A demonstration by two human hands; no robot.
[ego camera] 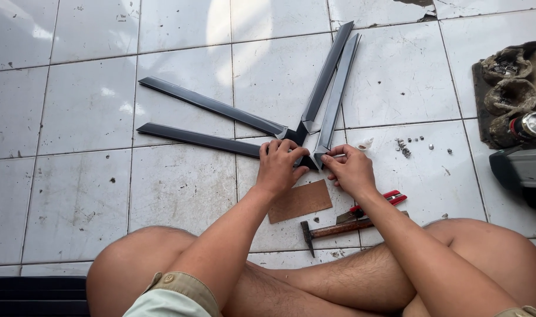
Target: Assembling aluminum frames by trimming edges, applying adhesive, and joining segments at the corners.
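The person sits cross-legged on the white tiled floor [180, 188], both hands at the point where four dark metal strips [212, 105] fan out toward the far left and far right. The left hand [278, 166] is curled, fingers bent down over the joint where the left pair of strips meets the others, pressing it to the floor. The right hand [351, 170] lies just right of it, fingers drawn together around the near end of the rightmost strip [337, 97]; something thin and pale pokes out past the fingers, too small to identify.

Judged from this, the step is lining up strip ends at the joint. Doing it well likely means holding the joint flat with the left hand while the right nudges its strip until the mitred ends sit flush, without shifting the far ends.

Nearer, a brown board piece [299, 201], a hammer [332, 230] and red-handled pliers [376, 202] lie between the knees. Small metal fasteners [406, 147] are scattered to the right.
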